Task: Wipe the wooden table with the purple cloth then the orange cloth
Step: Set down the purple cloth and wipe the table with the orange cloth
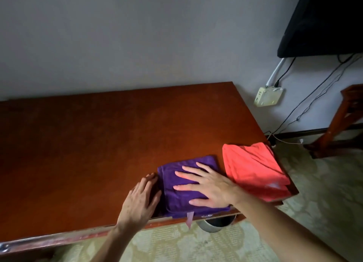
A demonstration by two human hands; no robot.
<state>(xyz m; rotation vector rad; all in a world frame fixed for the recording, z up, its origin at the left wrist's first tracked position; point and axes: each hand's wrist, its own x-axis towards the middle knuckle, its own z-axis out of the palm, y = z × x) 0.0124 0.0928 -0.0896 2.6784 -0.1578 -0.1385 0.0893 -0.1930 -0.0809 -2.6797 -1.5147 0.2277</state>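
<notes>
The purple cloth (184,185) lies folded into a rough rectangle in the lower middle of the frame, on the near right part of the wooden table (88,143); its colour is a deep violet, its surface soft and slightly creased, and its near edge reaches the table's front rim, where a small pale tag (190,219) hangs down over the edge; the right hand (208,185) lies flat on top of it, fingers straight and spread, palm pressing down, gripping nothing; the left hand (142,197) rests on the bare wood just beside the cloth's left edge, fingers extended and relaxed, holding nothing, and whether its fingertips touch the fabric cannot be told; the orange cloth (253,169) sits just to the right of the purple one, near the table's right edge, a bright coral colour, loosely folded with a few ridges; the tabletop is a reddish-brown, smooth and dull in sheen; at the upper right of the frame a dark screen (324,20) hangs on the wall, with cables (314,96) trailing below it past a pale wall box (268,96).
</notes>
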